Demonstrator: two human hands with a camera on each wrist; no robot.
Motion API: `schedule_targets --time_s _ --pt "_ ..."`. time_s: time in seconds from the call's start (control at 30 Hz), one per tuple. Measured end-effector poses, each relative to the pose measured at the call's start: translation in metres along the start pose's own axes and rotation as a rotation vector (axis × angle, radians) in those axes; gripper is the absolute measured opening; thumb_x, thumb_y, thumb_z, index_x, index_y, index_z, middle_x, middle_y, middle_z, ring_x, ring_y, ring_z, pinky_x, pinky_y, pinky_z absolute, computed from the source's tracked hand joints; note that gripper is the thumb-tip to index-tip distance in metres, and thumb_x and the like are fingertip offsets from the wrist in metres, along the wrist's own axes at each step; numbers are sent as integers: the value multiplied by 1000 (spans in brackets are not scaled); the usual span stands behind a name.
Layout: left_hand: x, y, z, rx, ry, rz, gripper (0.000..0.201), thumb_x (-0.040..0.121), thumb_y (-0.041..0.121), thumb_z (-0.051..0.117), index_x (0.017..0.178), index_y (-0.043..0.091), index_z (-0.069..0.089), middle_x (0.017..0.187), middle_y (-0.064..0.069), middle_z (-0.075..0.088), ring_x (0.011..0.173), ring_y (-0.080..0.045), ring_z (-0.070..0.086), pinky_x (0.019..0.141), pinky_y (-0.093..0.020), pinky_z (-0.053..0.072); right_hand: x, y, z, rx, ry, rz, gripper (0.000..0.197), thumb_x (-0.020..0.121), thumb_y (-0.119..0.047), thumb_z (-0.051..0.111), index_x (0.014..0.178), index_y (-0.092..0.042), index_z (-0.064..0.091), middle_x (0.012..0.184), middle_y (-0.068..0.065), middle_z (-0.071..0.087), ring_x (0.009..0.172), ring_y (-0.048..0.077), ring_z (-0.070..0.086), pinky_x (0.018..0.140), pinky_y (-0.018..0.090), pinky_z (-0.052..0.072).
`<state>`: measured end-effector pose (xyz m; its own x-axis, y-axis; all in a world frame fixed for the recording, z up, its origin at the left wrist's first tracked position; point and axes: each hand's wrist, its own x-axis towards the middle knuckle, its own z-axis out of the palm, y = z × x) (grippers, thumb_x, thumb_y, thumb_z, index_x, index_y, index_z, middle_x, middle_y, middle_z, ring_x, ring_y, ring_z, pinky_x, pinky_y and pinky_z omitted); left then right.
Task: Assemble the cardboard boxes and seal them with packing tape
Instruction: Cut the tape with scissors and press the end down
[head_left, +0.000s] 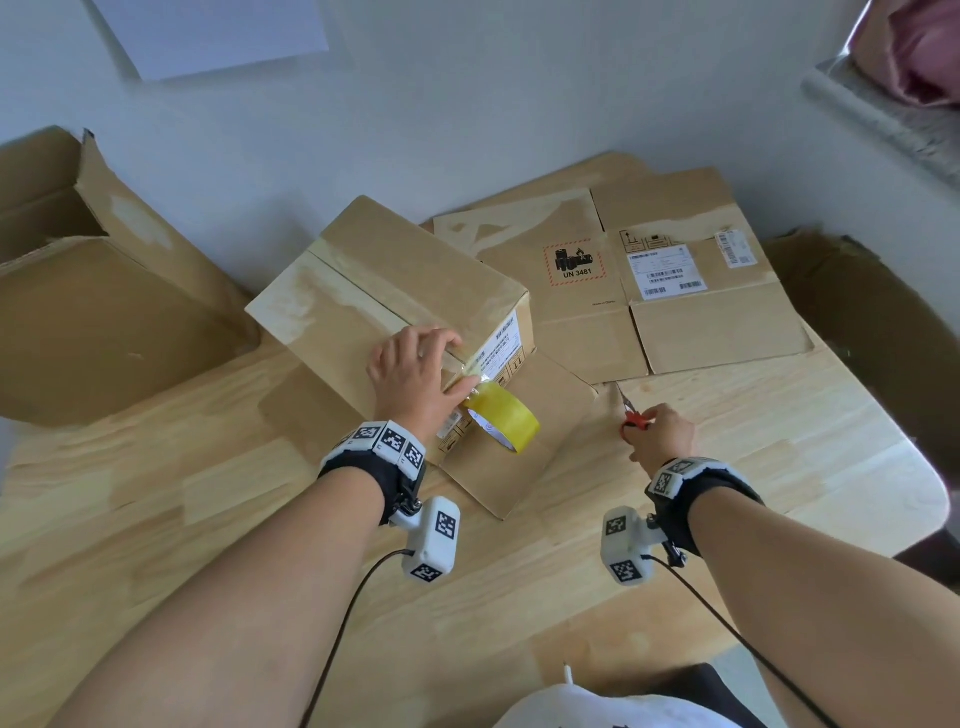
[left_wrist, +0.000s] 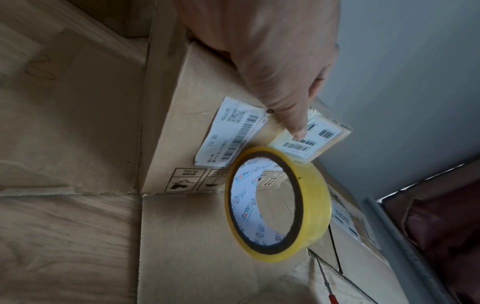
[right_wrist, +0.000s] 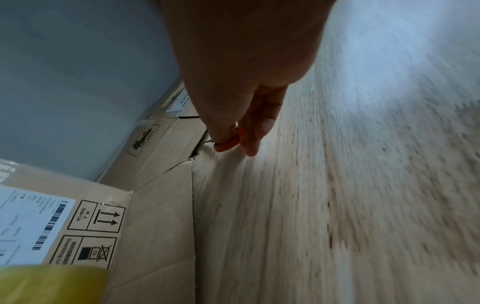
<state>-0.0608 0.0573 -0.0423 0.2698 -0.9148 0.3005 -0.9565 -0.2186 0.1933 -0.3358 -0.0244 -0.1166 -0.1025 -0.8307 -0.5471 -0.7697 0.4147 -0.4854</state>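
The left hand (head_left: 413, 374) is lying across the near corner of the assembled cardboard box (head_left: 395, 291) at the table's centre, thumb pressing tape onto its labelled side, the yellow tape roll (head_left: 501, 423) hanging just below. The right hand (head_left: 662, 434) is gripping red-handled scissors (head_left: 635, 413) to the right, over the wooden table (head_left: 779, 415).

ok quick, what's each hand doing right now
Left hand: open, fingers pressing the tape strip onto the box; the tape roll hangs below it.
Right hand: closed on the scissors.
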Motion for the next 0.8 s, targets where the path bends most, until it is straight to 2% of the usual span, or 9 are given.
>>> schedule_targets --time_s 0.07,0.17,0.3,0.4,0.5,0.6,0.7,0.8 --pt "0 0 -1 4 7 7 49 66 55 71 103 32 48 105 -2 54 100 -28 52 92 -49 37 -3 -1 -2 20 10 10 23 83 -20 67 97 -15 49 92 11 66 75 28 68 72 45 58" --pt "0 0 -2 11 16 23 50 65 54 72 102 31 49 104 -1 54 98 -28 53 91 -48 38 -9 -5 -11 114 73 34 21 85 -11 63 98 -12 46 98 16 64 84 33 67 78 47 55" --pt "0 -3 -2 28 9 52 50 65 54 73 102 31 48 103 -2 54 96 -28 53 90 -49 39 -16 -18 -22 132 52 27 23 86 -18 64 103 -9 52 91 11 64 82 31 69 78 44 55" --pt "-2 -4 -2 50 22 61 50 64 53 76 101 31 51 101 -1 54 93 -27 54 88 -48 40 -22 -34 -29 71 8 -66 24 88 -24 62 107 -10 56 89 8 65 80 28 69 66 36 54" --pt "-3 -4 -6 49 -6 58 51 64 52 77 102 31 51 102 -1 55 93 -27 54 87 -47 40 -32 -55 -32 78 21 -148 22 95 -26 52 108 -8 55 84 7 62 80 28 69 51 28 43" --pt "-5 -8 -12 26 -33 96 50 65 48 79 105 29 56 106 -1 56 95 -26 55 86 -46 41 -45 -79 -32 155 77 -216 17 98 -28 46 103 -11 49 86 5 62 70 22 65 47 26 38" --pt "-9 -11 -18 -26 -93 132 49 69 45 77 111 26 60 114 -1 55 102 -25 53 92 -45 39 -56 -102 -28 243 131 -323 21 98 -26 45 113 -12 50 92 6 67 69 19 66 59 32 54" --pt "-16 -14 -24 -58 -132 193 48 71 43 77 112 26 60 115 -1 55 104 -24 53 92 -43 38 -70 -119 -26 217 182 -479 21 99 -23 43 116 -11 47 102 8 67 84 25 66 75 43 56"
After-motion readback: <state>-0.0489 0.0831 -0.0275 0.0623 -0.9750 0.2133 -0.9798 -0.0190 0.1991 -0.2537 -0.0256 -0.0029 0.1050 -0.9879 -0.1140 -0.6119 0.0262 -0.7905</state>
